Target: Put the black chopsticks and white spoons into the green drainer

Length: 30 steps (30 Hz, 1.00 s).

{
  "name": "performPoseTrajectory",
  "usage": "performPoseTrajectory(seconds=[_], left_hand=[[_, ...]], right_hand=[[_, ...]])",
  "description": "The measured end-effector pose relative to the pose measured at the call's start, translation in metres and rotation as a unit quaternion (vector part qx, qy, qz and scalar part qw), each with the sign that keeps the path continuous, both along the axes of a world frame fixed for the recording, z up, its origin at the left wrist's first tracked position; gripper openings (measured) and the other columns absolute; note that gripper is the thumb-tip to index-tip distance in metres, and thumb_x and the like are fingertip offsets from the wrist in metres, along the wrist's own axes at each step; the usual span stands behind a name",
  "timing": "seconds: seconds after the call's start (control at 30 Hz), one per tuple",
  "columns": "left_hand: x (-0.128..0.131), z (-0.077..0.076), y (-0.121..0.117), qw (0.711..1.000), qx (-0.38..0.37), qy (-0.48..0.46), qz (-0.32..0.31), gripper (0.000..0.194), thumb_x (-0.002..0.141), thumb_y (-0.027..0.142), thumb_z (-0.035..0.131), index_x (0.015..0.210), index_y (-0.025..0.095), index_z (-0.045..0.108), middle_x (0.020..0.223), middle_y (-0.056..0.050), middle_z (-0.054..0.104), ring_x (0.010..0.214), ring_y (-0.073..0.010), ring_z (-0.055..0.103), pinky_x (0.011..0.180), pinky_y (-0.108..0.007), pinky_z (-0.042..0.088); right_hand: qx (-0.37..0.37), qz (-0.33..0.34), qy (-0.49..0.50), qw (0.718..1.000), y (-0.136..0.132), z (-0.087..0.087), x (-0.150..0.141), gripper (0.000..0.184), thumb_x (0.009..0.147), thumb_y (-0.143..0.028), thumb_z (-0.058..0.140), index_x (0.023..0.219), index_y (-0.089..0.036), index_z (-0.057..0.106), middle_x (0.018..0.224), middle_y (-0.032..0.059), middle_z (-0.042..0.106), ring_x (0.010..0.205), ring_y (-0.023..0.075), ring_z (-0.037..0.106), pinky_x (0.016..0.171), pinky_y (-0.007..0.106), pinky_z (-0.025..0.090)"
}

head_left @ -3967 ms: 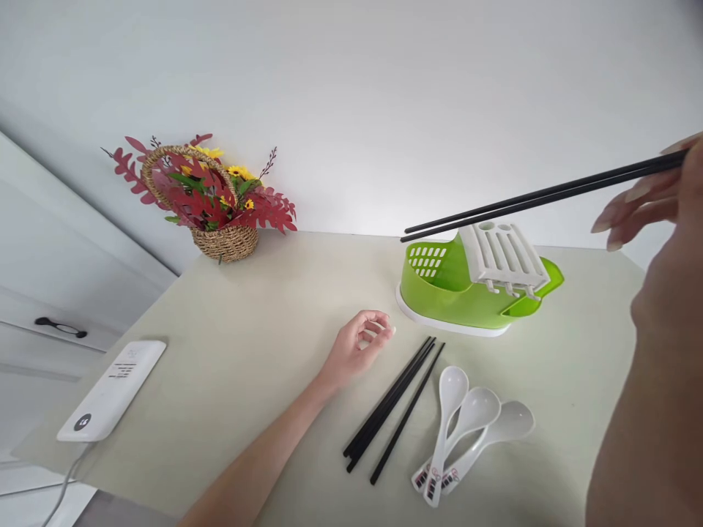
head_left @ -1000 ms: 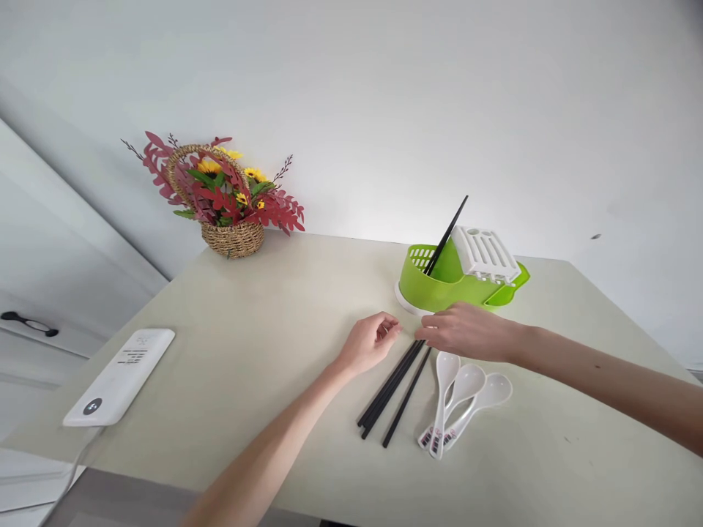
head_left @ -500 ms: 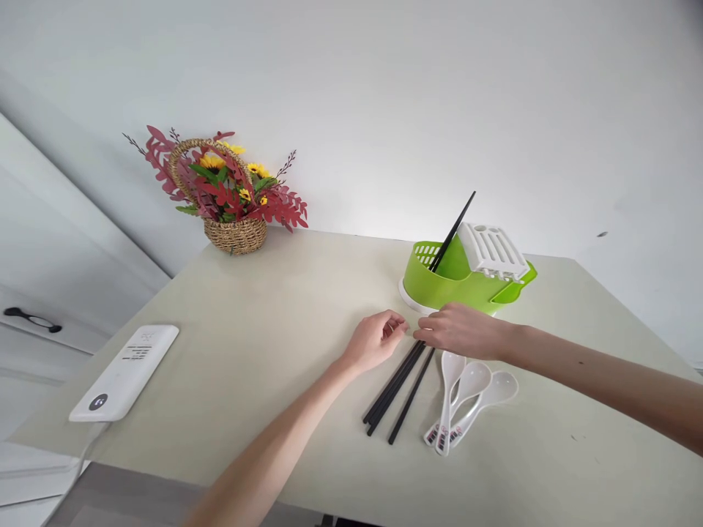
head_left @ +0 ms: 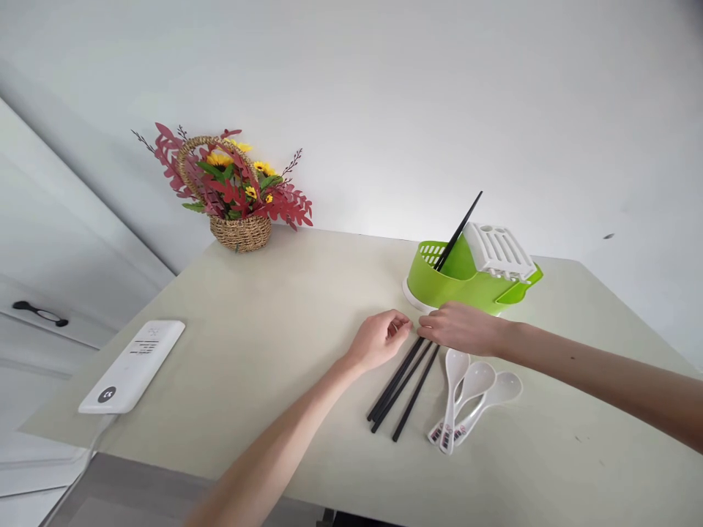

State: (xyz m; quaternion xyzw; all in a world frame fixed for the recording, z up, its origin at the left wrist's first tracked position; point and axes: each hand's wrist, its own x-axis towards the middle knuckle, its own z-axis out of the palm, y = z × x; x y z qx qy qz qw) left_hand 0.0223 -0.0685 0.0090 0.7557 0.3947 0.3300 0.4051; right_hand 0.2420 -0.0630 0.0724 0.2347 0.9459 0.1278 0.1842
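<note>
Several black chopsticks [head_left: 403, 389] lie slanted on the beige table [head_left: 263, 351]. My right hand [head_left: 460, 329] reaches in from the right, its fingertips pinched down on their far ends. My left hand [head_left: 378, 341] rests on the table just left of those ends, fingers loosely curled with nothing in them. Three white spoons [head_left: 470, 401] lie side by side to the right of the chopsticks. Behind my hands stands a green utensil holder [head_left: 439, 289] with a white slotted insert [head_left: 499, 250]. A pair of black chopsticks [head_left: 460, 230] leans upright in it.
A wicker basket of red and yellow flowers [head_left: 237, 192] stands at the back left by the wall. A white flat device [head_left: 132, 366] with a cable lies near the left edge. A white cabinet with a black handle [head_left: 41, 315] is on the left.
Four seconds ago my right hand held a pair of chopsticks in the air; that pair now stands in the green holder. My right hand has come down onto the chopsticks on the table.
</note>
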Motion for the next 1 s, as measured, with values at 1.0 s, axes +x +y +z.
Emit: performPoseTrajectory(seconds=[1.0], left_hand=[[-0.007, 0.022, -0.008, 0.990, -0.038, 0.026, -0.133, 0.050, 0.105, 0.059, 0.050, 0.090, 0.019, 0.074, 0.086, -0.003, 0.079, 0.071, -0.0140, 0.067, 0.065, -0.024, 0.046]], right_hand=[[0.084, 0.008, 0.102, 0.991, -0.010, 0.045, 0.009, 0.025, 0.091, 0.001, 0.058, 0.075, -0.018, 0.062, 0.078, 0.0056, 0.061, 0.075, 0.0191, 0.055, 0.060, 0.032, 0.023]])
